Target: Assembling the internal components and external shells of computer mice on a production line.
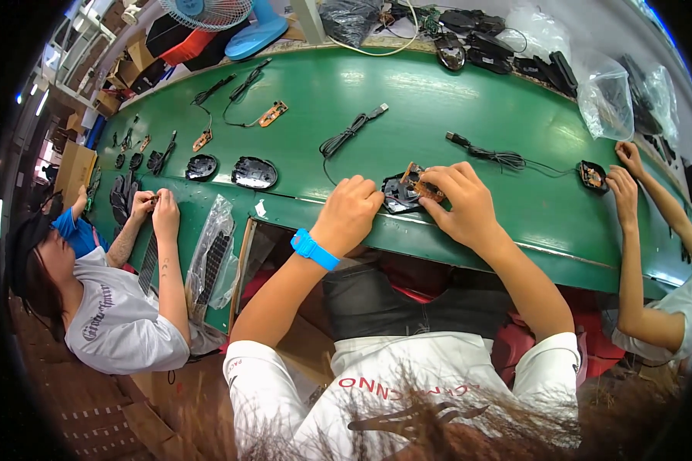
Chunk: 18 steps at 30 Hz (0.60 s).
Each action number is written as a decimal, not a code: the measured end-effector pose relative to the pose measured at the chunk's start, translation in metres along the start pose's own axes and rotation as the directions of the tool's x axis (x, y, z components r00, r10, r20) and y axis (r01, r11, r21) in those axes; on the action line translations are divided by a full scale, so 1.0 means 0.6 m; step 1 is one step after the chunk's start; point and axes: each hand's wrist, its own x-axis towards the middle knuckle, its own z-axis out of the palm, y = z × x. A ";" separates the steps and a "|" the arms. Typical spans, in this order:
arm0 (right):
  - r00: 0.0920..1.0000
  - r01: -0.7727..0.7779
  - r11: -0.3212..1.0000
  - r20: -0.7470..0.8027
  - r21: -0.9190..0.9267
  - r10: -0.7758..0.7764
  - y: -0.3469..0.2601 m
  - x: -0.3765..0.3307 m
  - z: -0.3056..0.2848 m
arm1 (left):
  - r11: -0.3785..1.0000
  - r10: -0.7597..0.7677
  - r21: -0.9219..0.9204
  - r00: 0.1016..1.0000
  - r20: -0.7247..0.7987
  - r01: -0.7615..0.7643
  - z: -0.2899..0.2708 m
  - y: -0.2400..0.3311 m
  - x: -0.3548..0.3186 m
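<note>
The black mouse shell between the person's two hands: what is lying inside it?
Inside the black mouse shell sits a small brown circuit board, pressed by the right hand. The left hand steadies the shell's edge. The fingers hide the board's right part and any parts beneath it.

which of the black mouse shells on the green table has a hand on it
The black mouse shell at the near edge, between the left hand and right hand; others lie untouched.

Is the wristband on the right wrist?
No, the blue wristband sits on the left wrist, just behind the left hand; the right hand has a bare wrist.
</note>
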 end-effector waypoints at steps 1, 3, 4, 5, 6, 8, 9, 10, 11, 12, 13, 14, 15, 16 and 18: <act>1.000 0.002 1.000 0.000 -0.005 -0.002 0.000 0.005 -0.003 | 1.000 -0.003 -0.011 1.000 -0.009 0.003 -0.004 0.000 -0.003; 0.998 0.030 0.999 0.052 -0.022 -0.029 0.000 0.017 -0.009 | 1.000 -0.003 -0.027 1.000 -0.016 0.003 -0.013 0.011 -0.007; 0.996 0.042 0.999 0.080 -0.034 -0.040 0.002 0.019 -0.012 | 0.999 -0.043 -0.024 0.998 -0.052 0.042 -0.019 0.024 -0.007; 0.996 0.040 0.998 0.082 -0.041 -0.036 0.005 0.016 -0.013 | 0.996 -0.084 -0.023 0.993 -0.088 0.082 -0.023 0.039 -0.010; 0.996 0.021 0.999 0.087 -0.029 -0.018 0.008 0.012 -0.012 | 0.992 -0.125 -0.023 0.985 -0.122 0.123 -0.021 0.051 -0.012; 0.995 -0.006 1.000 0.098 0.006 0.005 0.010 0.009 -0.006 | 0.980 -0.191 -0.081 0.968 -0.163 0.180 -0.011 0.082 -0.017; 0.995 -0.005 1.000 0.102 0.005 0.004 0.012 0.007 -0.006 | 0.962 -0.258 -0.144 0.946 -0.196 0.232 -0.001 0.101 -0.015; 0.996 -0.017 1.000 0.084 0.026 0.015 0.015 0.004 -0.007 | 0.937 -0.324 -0.209 0.919 -0.225 0.279 0.007 0.114 -0.012; 0.998 -0.029 0.998 0.065 0.047 0.026 0.017 0.001 -0.008 | 0.936 -0.326 -0.213 0.918 -0.226 0.280 0.015 0.122 -0.007; 0.998 -0.042 0.997 0.044 0.070 0.039 0.018 0.000 -0.009 | 0.936 -0.335 -0.201 0.908 -0.251 0.290 0.022 0.127 -0.004; 0.998 -0.044 0.997 0.044 0.068 0.041 0.018 0.001 -0.009 | 0.935 -0.342 -0.190 0.898 -0.277 0.298 0.028 0.132 -0.001; 0.998 -0.036 0.997 0.059 0.067 0.032 0.016 0.004 -0.009 | 0.935 -0.348 -0.178 0.887 -0.303 0.306 0.033 0.133 0.000; 0.997 -0.028 0.997 0.074 0.067 0.023 0.015 0.007 -0.010 | 0.936 -0.346 -0.179 0.888 -0.304 0.303 0.036 0.133 -0.001; 0.996 -0.020 0.998 0.088 0.066 0.014 0.014 0.010 -0.011 | 0.936 -0.347 -0.180 0.885 -0.311 0.304 0.038 0.133 -0.004; 0.993 -0.008 0.998 0.119 0.058 0.001 0.021 0.016 -0.013 | 0.935 -0.349 -0.182 0.879 -0.324 0.304 0.043 0.131 -0.009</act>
